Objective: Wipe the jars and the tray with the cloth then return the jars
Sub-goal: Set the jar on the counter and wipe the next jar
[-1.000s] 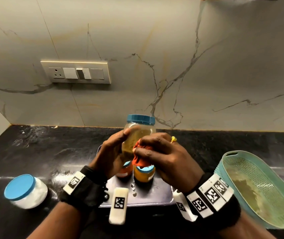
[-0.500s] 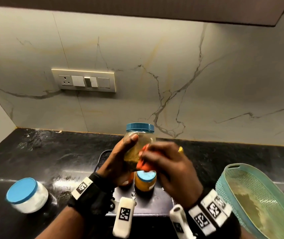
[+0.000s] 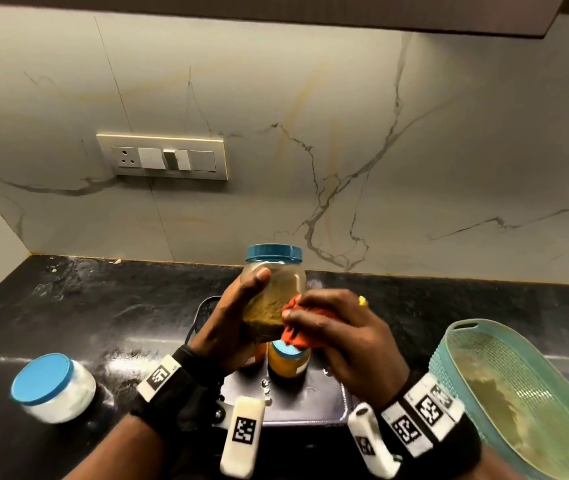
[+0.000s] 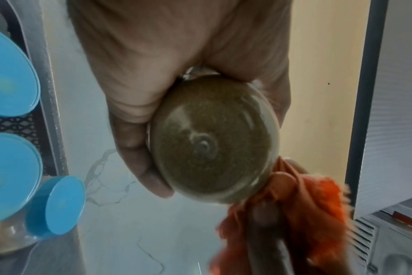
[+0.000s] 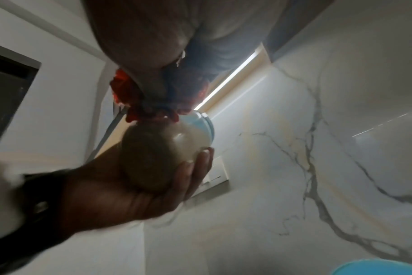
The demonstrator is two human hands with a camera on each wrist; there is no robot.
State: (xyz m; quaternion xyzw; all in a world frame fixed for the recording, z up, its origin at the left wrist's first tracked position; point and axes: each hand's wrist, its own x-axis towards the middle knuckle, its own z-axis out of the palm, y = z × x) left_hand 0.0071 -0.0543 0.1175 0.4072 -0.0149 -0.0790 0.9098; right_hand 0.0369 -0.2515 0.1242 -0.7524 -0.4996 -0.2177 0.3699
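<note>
1. My left hand [image 3: 231, 327] is curled round a clear plastic jar with a blue screw lid and brown-green powder inside [image 3: 276, 285]. My thumb sits high on the side of the jar.
2. I hold that jar up in the air, above the tray, tipped a little.
3. My right hand [image 3: 342, 337] is bunched round a crumpled orange cloth [image 3: 293, 332]. My fingers pinch the cloth and press it on the lower right side of the jar.
4. In the left wrist view I see the round bottom of the jar [image 4: 212, 137], with the cloth [image 4: 301, 210] touching its edge.
5. In the right wrist view the cloth [image 5: 134, 96] sits on top of the jar [image 5: 162, 148], near the blue lid.
6. Under my hands is a dark flat metal tray [image 3: 297, 403] on the black stone counter [image 3: 103, 306].
7. 1 small jar with a blue lid and yellow-orange stuff inside [image 3: 288, 360] stands on the tray. Another orange one [image 3: 257, 355] is beside it, mostly hidden by my left hand.
8. A short round jar with a blue lid and white powder [image 3: 53, 388] stands on the counter, well to the left of the tray.
9. A light green plastic basket with small holes [image 3: 518, 393] sits to the right.
</note>
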